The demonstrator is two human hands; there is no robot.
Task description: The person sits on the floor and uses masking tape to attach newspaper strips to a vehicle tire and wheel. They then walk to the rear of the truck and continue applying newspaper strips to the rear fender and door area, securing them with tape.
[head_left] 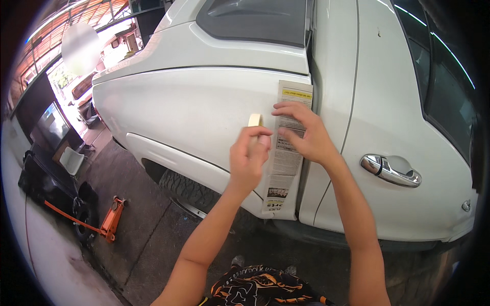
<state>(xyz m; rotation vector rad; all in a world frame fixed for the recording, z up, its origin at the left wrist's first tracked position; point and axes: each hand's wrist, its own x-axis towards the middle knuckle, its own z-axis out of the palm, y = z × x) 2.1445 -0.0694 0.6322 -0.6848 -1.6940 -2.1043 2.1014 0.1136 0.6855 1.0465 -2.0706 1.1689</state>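
Observation:
A long folded strip of newspaper (283,171) lies upright against the white pickup's rear side panel (189,109), along the gap beside the cab. My left hand (249,158) is closed around a roll of cream masking tape (255,119), just left of the strip. Over the strip's upper half is my right hand (310,136), its thumb and fingers apart and the fingertips at the paper's left edge. Whether a piece of tape runs between the two hands is too small to tell.
Right of the strip is the cab door with its chrome handle (390,171). Below the panel sits a rear tyre (189,188). An orange floor jack (111,220) stands on the dark floor at left, near a white chair (71,160) and black parts.

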